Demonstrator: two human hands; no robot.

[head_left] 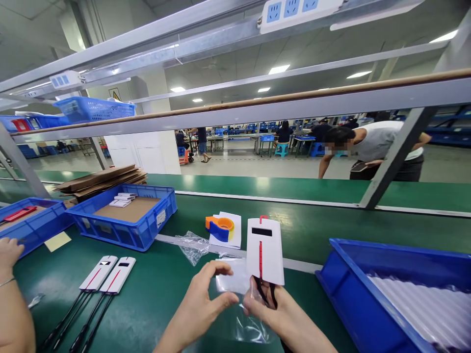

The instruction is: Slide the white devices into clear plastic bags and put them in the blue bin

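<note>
In the head view my right hand (270, 301) grips a white flat device (272, 260) by its lower end, where black cables (271, 294) come out. The device stands upright and has a dark window, a red stripe and a red tab on top. Clear plastic bag film (250, 326) hangs by my right fingers; whether they pinch it too I cannot tell. My left hand (204, 299) is open beside the film, thumb and fingers apart. Two similar white devices (117, 277) with black cables lie on the green bench to the left.
A tape dispenser (221, 228) sits on white paper, beside crumpled plastic (193, 247). Blue bins stand at left (121, 235) and right (342, 294). Flattened cardboard (99, 181) is stacked behind. A co-worker's arm (14, 299) reaches in at far left; another person (379, 147) bends beyond the bench.
</note>
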